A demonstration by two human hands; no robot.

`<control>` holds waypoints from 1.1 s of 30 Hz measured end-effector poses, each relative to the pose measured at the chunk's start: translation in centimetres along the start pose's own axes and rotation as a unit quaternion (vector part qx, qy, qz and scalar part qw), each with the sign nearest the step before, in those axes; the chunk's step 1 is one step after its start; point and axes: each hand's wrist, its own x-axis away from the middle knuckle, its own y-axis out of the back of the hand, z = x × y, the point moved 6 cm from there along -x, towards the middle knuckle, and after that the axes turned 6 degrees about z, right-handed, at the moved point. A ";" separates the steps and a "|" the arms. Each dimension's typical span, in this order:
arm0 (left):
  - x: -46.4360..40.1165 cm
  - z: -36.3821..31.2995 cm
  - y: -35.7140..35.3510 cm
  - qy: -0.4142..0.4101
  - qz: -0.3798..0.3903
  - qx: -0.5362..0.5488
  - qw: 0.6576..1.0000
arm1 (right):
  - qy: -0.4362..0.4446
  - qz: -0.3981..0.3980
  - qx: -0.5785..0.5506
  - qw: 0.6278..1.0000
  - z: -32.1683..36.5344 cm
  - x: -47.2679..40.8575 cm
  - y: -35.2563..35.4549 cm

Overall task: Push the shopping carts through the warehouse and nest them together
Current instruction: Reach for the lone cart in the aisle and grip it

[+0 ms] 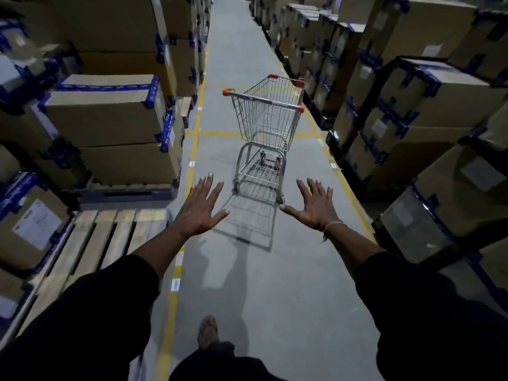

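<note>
A single metal shopping cart (265,119) with orange corner caps stands in the middle of the aisle, its handle bar facing me. Its basket holds nothing. My left hand (199,209) and my right hand (313,206) are stretched out in front of me, palms down and fingers spread, both apart from the cart and below its handle in the view. Neither hand touches anything. A thin band circles my right wrist. No other cart is visible.
Stacks of taped cardboard boxes (115,116) line the left side, and more boxes (412,105) line the right. A bare wooden pallet (104,237) lies at lower left. Yellow floor lines (192,149) edge the grey aisle, which runs straight ahead. My foot (207,329) is below.
</note>
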 end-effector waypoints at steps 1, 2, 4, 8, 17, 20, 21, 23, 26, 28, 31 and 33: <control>-2.1 1.5 0.3 -0.004 0.007 -0.001 1.000 | -0.007 0.006 -0.002 1.000 0.3 -2.1 -0.1; -4.2 2.9 0.7 -0.010 0.016 0.001 1.000 | -0.014 0.013 -0.003 1.000 0.7 -4.2 -0.1; -8.6 5.5 2.0 -0.025 0.032 -0.001 0.999 | -0.028 0.013 -0.011 0.999 1.2 -8.3 0.4; -17.4 10.1 5.3 -0.058 0.034 -0.019 0.998 | -0.059 -0.011 -0.032 0.998 2.5 -15.9 2.1; -31.7 14.5 6.1 -0.098 0.048 -0.014 0.994 | -0.076 -0.026 -0.048 0.996 2.7 -29.8 3.4; -37.5 15.9 6.1 -0.098 0.048 -0.010 0.994 | -0.070 -0.033 -0.043 0.996 1.8 -35.7 4.5; -39.5 16.2 6.2 -0.099 0.046 -0.012 0.994 | -0.068 -0.034 -0.040 0.996 1.3 -37.9 4.9; -43.5 16.9 6.5 -0.100 0.040 -0.016 0.994 | -0.065 -0.036 -0.035 0.997 0.4 -42.3 5.7; -49.5 17.9 7.4 -0.098 0.039 -0.015 0.994 | -0.065 -0.034 -0.041 0.996 -0.8 -48.8 7.2; -53.6 18.7 7.9 -0.101 0.042 -0.020 0.994 | -0.053 -0.029 -0.043 0.997 -1.4 -52.9 8.1; -59.7 20.1 9.0 -0.098 0.026 -0.018 0.995 | -0.039 -0.027 -0.031 0.998 -2.5 -58.5 9.8; -63.2 20.6 9.0 -0.097 0.014 -0.012 0.995 | -0.049 -0.004 -0.018 0.999 -3.4 -61.8 10.1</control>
